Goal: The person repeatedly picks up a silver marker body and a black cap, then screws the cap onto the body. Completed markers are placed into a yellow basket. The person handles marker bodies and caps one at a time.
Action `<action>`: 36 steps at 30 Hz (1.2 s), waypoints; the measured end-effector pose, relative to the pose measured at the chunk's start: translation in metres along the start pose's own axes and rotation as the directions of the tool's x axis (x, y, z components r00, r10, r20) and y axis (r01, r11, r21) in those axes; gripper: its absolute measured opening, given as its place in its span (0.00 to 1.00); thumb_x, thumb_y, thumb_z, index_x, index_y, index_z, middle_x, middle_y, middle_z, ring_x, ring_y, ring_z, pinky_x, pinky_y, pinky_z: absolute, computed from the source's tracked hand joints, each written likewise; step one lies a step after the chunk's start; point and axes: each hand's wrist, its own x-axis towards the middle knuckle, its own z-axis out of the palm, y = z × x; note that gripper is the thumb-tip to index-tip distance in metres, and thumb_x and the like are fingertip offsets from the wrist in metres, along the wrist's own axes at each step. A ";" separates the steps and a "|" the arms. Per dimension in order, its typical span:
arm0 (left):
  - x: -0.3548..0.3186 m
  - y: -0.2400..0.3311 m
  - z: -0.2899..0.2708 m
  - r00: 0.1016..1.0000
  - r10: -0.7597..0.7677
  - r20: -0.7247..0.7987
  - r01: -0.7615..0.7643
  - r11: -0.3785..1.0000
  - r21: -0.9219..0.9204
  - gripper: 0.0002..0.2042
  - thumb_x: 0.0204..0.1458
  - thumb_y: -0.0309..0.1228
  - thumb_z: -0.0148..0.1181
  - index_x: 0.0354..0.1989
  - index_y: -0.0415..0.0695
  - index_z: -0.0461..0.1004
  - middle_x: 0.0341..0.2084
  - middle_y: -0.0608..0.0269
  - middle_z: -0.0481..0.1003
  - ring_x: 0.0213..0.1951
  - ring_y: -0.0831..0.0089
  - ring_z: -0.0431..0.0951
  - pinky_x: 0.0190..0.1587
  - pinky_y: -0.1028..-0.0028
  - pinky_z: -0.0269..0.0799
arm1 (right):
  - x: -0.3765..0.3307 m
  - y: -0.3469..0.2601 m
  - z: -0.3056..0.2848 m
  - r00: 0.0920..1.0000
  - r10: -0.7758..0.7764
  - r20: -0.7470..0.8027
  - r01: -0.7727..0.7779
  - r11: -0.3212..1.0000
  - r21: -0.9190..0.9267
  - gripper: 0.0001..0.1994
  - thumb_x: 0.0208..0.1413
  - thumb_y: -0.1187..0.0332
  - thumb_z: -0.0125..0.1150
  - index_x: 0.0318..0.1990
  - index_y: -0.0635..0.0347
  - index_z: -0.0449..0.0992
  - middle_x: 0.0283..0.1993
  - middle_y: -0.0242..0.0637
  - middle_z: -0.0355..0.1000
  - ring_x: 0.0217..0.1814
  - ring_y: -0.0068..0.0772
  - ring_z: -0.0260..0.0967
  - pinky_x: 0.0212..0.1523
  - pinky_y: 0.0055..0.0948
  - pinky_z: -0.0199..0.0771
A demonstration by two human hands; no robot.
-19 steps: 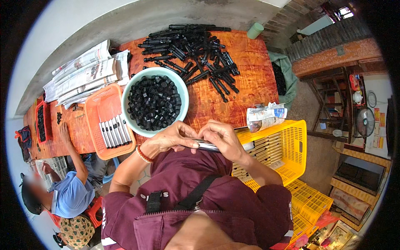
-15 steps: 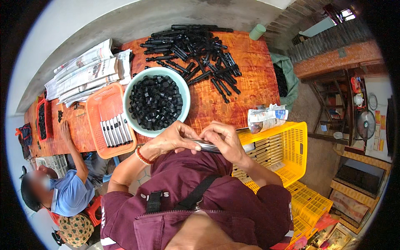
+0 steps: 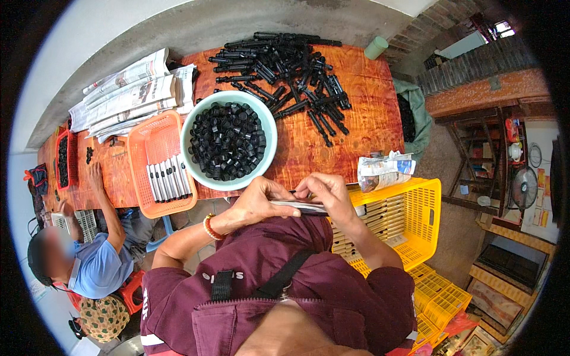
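Between my two hands, just in front of my lap, is a shiny silver tube (image 3: pixel 304 206) with some dark parts. My left hand (image 3: pixel 261 200) grips its left end, thumb along the top. At the other end, the fingers of my right hand (image 3: pixel 326 193) pinch together over it, partly hiding it. Right beyond my left hand stands a pale green basin (image 3: pixel 272 142) full of short black caps (image 3: pixel 225 139). Left of the basin, an orange basket (image 3: pixel 135 155) holds a row of silver tubes (image 3: pixel 168 179) with black ends.
Black rod-like parts (image 3: pixel 285 77) lie heaped on the wooden table (image 3: pixel 371 118). A yellow crate (image 3: pixel 428 219) with stacked tubes stands at my right, beside a newspaper-wrapped bundle (image 3: pixel 385 171). Newspapers (image 3: pixel 130 98), a red basket (image 3: pixel 72 160) and a seated person (image 3: pixel 104 264) are at left.
The view has shifted a little, so the table's things sit slightly further right. The silver tube has turned slightly in my hands. A second hand of the seated person now shows.
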 end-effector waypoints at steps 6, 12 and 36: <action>0.020 -0.015 -0.009 0.989 0.145 -0.033 -0.144 0.988 0.050 0.12 0.42 0.30 0.74 0.32 0.36 0.80 0.24 0.63 0.80 0.26 0.85 0.75 0.29 0.81 0.71 | 0.020 0.009 -0.016 0.966 0.258 0.031 -0.257 0.932 0.254 0.27 0.65 0.46 0.39 0.39 0.64 0.75 0.35 0.40 0.74 0.39 0.27 0.72 0.39 0.29 0.75; 0.022 -0.021 -0.030 0.998 0.066 -0.010 -0.063 0.883 -0.466 0.12 0.47 0.26 0.67 0.40 0.35 0.77 0.23 0.57 0.79 0.14 0.86 0.68 0.15 0.86 0.59 | 0.027 -0.018 -0.030 1.000 0.004 0.007 -0.006 0.969 0.249 0.31 0.66 0.44 0.32 0.46 0.66 0.72 0.44 0.41 0.73 0.49 0.33 0.71 0.55 0.34 0.67; 0.066 -0.055 -0.024 0.890 0.452 -0.057 -0.406 0.843 0.352 0.17 0.45 0.23 0.66 0.46 0.36 0.74 0.38 0.56 0.75 0.40 0.65 0.76 0.45 0.70 0.71 | 0.030 0.000 -0.004 0.911 -0.412 -0.006 0.302 0.676 -0.672 0.15 0.44 0.73 0.69 0.41 0.63 0.75 0.34 0.39 0.70 0.36 0.36 0.71 0.37 0.32 0.71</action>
